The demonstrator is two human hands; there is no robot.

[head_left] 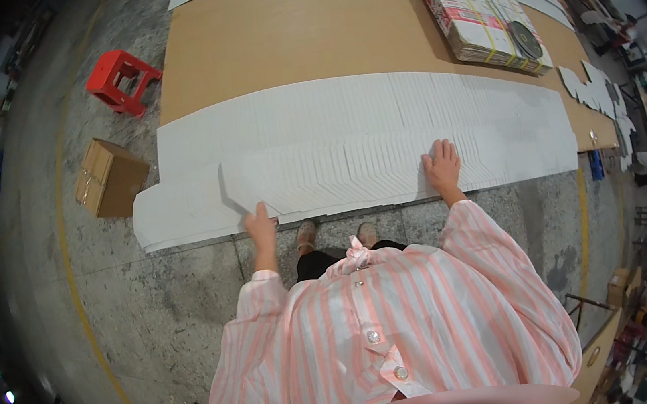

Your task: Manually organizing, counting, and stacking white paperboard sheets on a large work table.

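Note:
Overlapping white sheets, of paper or thin card (408, 163), lie fanned out in a long row along the table's near edge. At the row's near left, my left hand (260, 226) is closed at the lower corner of a raised white sheet (256, 179); its fingertips are partly hidden. That sheet's left edge stands up and casts a shadow on the sheets beneath. Farther right, my right hand (442, 167) lies flat on the fanned sheets with its fingers spread. A second row of white sheets (281, 118) lies just behind.
On the brown table (287, 33), a strapped stack of printed sheets (471, 18) at the far right carries a dark round tape roll (524, 40). White cut pieces (589, 93) lie at the right end. Left of the table stand a red stool (118, 78) and a cardboard box (111, 180).

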